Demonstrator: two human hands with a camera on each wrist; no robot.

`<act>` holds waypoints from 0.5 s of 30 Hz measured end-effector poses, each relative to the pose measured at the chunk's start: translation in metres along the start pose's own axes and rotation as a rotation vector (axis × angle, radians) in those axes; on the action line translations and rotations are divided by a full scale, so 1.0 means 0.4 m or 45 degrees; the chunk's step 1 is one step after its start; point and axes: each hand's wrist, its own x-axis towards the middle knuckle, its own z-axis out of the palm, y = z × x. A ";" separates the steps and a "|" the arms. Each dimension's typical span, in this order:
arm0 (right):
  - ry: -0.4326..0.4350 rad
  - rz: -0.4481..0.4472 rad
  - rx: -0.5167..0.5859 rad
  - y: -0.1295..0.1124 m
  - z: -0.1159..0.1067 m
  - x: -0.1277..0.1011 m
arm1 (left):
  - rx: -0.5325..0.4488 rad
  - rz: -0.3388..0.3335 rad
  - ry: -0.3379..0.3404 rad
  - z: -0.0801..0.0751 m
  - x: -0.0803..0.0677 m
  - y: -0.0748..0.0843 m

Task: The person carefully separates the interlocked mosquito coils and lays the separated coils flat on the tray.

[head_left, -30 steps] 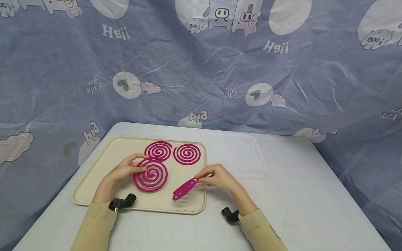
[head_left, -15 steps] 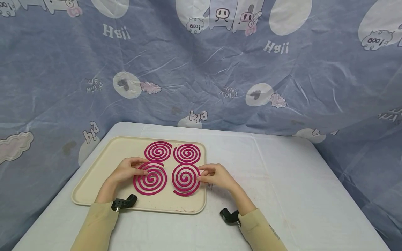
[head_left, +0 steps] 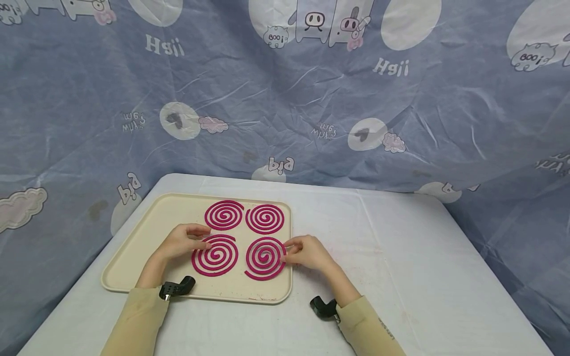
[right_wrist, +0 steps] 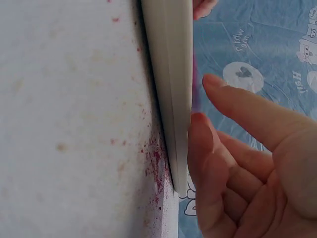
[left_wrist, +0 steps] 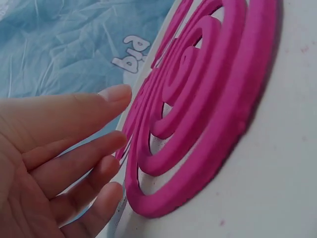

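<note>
Four-square on the tray's right half lie magenta mosquito coils. My left hand (head_left: 181,242) is over the left edge of the front left coil (head_left: 216,255); in the left wrist view, its relaxed fingers and thumb stand apart, just off that coil (left_wrist: 250,94). The front right coil (head_left: 264,257) lies flat, with my right hand (head_left: 309,253) at its right edge. A gap shows between thumb and forefinger of that hand (right_wrist: 247,173) in the right wrist view, where the tray's wall hides most of the coil. Behind are the back left coil (head_left: 224,216) and back right coil (head_left: 265,217).
The cream tray (head_left: 147,247) sits on a white-covered table (head_left: 378,237), with its left half bare. Pink crumbs (right_wrist: 157,166) dot the cloth beside the tray's right side. A blue printed curtain (head_left: 285,99) hangs behind the table.
The right hand has turned its tilted coil flat, laid it at the front right and loosened its fingers. The front left coil has shifted slightly toward me, clear of the back left one.
</note>
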 end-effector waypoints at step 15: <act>0.085 -0.078 -0.309 -0.039 -0.110 -0.056 | 0.424 0.204 0.022 0.019 -0.007 0.130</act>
